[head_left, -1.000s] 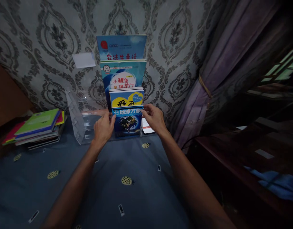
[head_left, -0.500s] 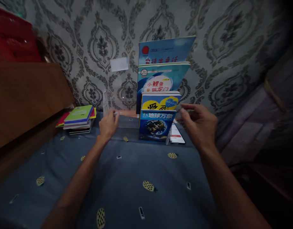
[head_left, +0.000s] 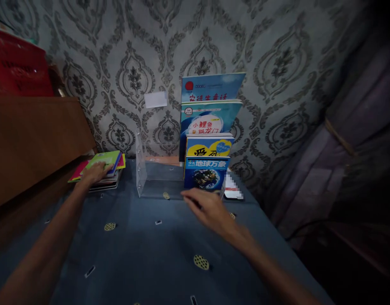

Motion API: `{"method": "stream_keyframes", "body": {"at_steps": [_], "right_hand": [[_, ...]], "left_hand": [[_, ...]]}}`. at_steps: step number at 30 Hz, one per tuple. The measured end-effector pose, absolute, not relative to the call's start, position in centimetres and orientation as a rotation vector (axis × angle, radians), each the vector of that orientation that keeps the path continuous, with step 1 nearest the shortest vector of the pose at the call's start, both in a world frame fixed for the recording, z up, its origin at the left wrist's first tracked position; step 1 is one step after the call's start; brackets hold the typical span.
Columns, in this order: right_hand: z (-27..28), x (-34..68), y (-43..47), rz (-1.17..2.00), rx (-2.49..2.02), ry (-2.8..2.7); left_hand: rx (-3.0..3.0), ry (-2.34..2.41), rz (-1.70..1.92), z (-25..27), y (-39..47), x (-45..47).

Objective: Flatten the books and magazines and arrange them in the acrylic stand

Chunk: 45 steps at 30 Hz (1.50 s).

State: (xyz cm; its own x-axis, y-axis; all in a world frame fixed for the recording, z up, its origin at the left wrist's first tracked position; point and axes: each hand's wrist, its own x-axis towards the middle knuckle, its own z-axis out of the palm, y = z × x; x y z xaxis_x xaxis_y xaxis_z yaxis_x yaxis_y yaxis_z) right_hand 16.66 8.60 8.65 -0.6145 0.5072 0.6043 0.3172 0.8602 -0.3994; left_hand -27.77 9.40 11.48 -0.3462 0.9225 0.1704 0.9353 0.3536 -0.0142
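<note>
My left hand (head_left: 98,173) rests on the top of a stack of thin books (head_left: 114,181) at the left. Its fingers lie over a green book (head_left: 107,157) with a purple edge; the fingers' undersides are hidden. My right hand (head_left: 207,207) hovers in front of a clear stepped book rack (head_left: 138,169), holding nothing, fingers loosely bent with thumb and forefinger apart. On the rack's right half, books stand upright in rising tiers: a dark blue book with a globe (head_left: 206,173), a yellow and blue book (head_left: 210,146), a teal book (head_left: 210,116) and a tall blue book (head_left: 212,87).
A phone (head_left: 233,188) lies beside the rack on the dark blue patterned cloth (head_left: 144,254). Brown wooden furniture (head_left: 32,140) with a red box (head_left: 20,63) on it stands left. A tied curtain (head_left: 328,169) hangs right. A white card (head_left: 156,99) is on the wall.
My left hand has moved from the rack's left side to the book stack. My right hand has come from beside the standing books to the rack's front. The view has shifted slightly.
</note>
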Motion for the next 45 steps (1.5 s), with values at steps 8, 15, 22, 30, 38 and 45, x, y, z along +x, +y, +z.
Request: {"method": "stream_keyframes", "body": {"at_steps": [8,15,22,30,38,45], "right_hand": [[-0.1,16.4,3.7,0.492,-0.627,-2.622],[-1.6,17.0,2.6,0.666,-0.686,-2.461],[-1.3,17.3,2.7,0.772,-0.715,-2.387],[-0.6,17.1,2.7,0.788,-0.656,-2.39],[-0.5,17.0,2.7,0.771,-0.659,-2.381],[-0.7,17.1,2.9,0.752,-0.644,-2.398]], "left_hand": [[-1.745,-2.321,0.06,9.9,4.6,-28.0],[-1.707,-2.125,0.187,10.3,2.4,-25.4],[-1.774,-1.99,0.176,7.0,-3.6,-19.1],[-2.226,-2.096,-0.062,3.0,-7.5,-16.4],[-2.033,-2.265,-0.123,-1.5,-1.9,-20.4],[-2.063,-2.208,-0.186,-3.8,-5.4,-19.9]]}}
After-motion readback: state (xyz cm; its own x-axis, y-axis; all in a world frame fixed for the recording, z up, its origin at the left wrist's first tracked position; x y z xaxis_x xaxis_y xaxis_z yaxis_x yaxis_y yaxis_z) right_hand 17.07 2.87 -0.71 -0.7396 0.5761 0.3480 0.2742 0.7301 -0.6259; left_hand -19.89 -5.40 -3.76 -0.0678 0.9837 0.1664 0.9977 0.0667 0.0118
